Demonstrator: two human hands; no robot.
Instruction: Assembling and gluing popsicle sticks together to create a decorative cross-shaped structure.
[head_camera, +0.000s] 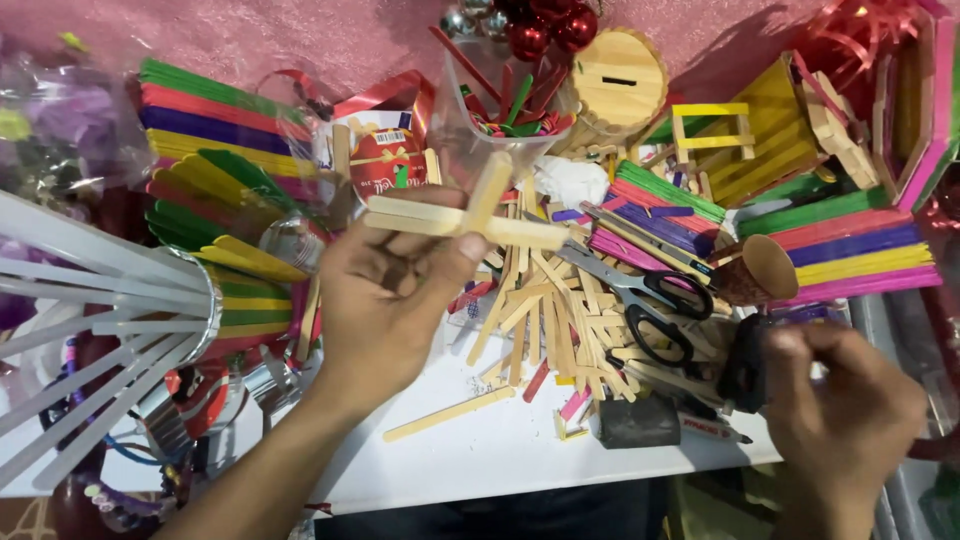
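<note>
Seen from the head camera, the person's left hand (385, 300) is raised above the white tabletop (480, 450) and closed in a pinch on a small cross of pale, plain wooden craft sticks (470, 218). The thumb and fingertips clamp it from below, just left of where the sticks overlap, so most of the cross juts up and to the right of the grip. Its longer bar runs nearly level, left to right and dipping slightly at the right end; the shorter stick crosses it on a steep slant, leaning up to the right.

Well apart to the lower right of that grip, the right hand (845, 420) is curled around a black, blocky tool (745, 375) at the table's edge; the fingers wrap it closely, though what kind of tool it is cannot be told. The left hand is clearly the nearer one to the cross.

Between the two hands, below and right of the cross, lie a loose heap of plain wooden sticks (560, 320) and black-handled scissors (650, 300).
</note>
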